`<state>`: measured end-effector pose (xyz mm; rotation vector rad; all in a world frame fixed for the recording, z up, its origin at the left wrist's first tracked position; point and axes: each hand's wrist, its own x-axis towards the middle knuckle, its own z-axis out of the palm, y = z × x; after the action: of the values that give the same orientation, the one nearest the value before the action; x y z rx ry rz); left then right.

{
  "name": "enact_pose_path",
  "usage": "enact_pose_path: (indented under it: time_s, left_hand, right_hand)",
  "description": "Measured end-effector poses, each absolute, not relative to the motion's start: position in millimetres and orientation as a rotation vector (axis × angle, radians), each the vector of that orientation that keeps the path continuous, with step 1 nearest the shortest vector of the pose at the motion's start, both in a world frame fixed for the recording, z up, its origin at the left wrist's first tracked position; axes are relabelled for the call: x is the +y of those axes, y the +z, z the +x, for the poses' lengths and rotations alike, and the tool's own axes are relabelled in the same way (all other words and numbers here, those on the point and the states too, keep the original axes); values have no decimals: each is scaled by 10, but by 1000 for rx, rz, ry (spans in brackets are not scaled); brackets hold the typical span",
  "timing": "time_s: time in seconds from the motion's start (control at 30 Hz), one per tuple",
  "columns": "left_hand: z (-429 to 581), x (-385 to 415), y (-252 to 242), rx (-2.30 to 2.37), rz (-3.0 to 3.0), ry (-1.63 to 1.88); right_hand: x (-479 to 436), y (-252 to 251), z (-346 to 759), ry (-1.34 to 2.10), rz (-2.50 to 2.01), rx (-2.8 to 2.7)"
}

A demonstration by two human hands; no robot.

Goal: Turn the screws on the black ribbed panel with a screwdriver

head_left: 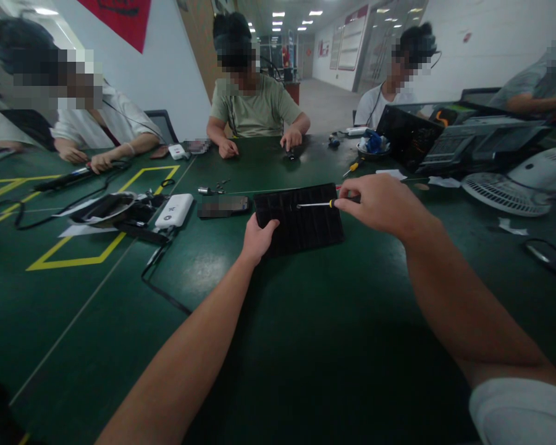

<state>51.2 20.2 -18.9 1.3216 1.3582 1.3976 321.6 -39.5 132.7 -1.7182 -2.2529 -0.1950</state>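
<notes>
A flat black ribbed panel (301,219) lies on the green table (306,346) in front of me. My left hand (256,238) is closed on the panel's near left corner, thumb on top. My right hand (379,204) is closed round the handle of a thin screwdriver (315,204). Its metal shaft points left, with the tip over the upper middle of the panel.
Left of the panel lie a dark phone (223,206), a white power bank (175,211), cables and small screws (222,183). A dismantled black device (463,139) and a white fan grille (505,194) sit at right. Several other people sit round the table.
</notes>
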Motion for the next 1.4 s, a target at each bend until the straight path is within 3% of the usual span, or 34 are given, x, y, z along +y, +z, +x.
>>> enact_pose_path:
  time_s: [1.4]
  left_hand:
    - [508, 207, -193, 1369, 1319, 1385]
  right_hand:
    - [-406, 1336, 3210, -160, -1714, -2206]
